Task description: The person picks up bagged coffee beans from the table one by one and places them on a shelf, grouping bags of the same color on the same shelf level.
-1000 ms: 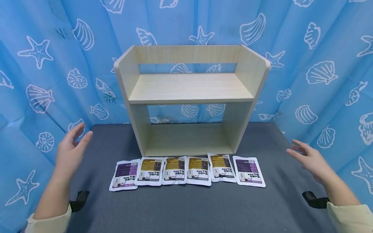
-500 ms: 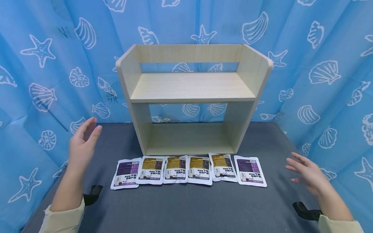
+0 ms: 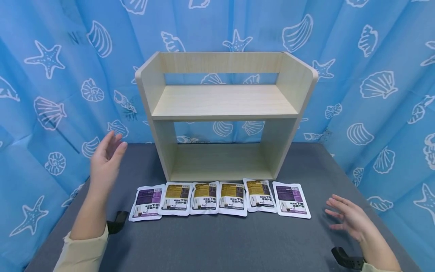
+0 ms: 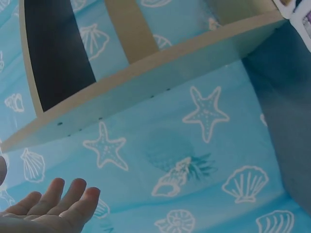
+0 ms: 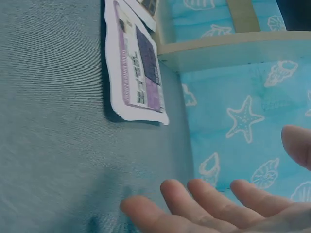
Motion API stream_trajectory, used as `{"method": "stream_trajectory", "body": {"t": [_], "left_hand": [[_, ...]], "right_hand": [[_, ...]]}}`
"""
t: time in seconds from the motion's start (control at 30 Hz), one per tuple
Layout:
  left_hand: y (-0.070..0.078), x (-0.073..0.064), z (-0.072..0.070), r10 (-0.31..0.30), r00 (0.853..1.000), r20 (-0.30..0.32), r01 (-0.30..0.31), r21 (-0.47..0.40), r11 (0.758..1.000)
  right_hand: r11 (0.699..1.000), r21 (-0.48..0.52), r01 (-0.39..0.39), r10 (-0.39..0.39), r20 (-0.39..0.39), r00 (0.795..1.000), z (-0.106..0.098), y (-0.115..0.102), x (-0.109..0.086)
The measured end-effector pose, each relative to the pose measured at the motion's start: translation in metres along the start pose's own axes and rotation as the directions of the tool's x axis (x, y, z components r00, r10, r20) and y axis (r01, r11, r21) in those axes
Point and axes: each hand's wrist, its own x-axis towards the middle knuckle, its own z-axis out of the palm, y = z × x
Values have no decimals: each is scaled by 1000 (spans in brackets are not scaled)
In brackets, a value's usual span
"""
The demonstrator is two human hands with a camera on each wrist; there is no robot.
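My left hand (image 3: pixel 106 162) hovers left of the shelf, holding nothing, its fingers relaxed and apart from the thumb. To the right of the pouches my right hand (image 3: pixel 350 217) is above the table with fingers spread and nothing in them. Several flat white-edged pouches lie in a row before the shelf. A purple pouch (image 3: pixel 147 203) ends the row on the left, and another purple pouch (image 3: pixel 291 200) ends it on the right, nearest my right hand. Between them are gold-brown pouches, such as the gold-brown pouch (image 3: pixel 232 199). In the right wrist view, the right-end purple pouch (image 5: pixel 141 68) shows beyond my fingers.
A pale wooden two-tier shelf (image 3: pixel 224 100) stands at the back of the grey cloth-covered table (image 3: pixel 217 241). Blue curtains (image 3: pixel 353 49) with white shell and starfish prints enclose the back and sides. A black strap (image 3: pixel 117 223) is on my left wrist.
My left hand has moved right and slightly up, closer to the shelf. My right hand has moved down and a little left, its fingers spreading. The pouches and shelf have stayed put.
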Motion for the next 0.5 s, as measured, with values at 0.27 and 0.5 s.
{"method": "stream_trajectory", "body": {"t": [0.27,0.5], "left_hand": [[8,3,10,6,1000,1,-6,-55,998],[13,8,16,4,1000,-12,-5,-87,996]], "right_hand": [[989,131,-69,65,29,997,4,15,-2],[964,256,-69,59,46,997,3,20,-1]]}}
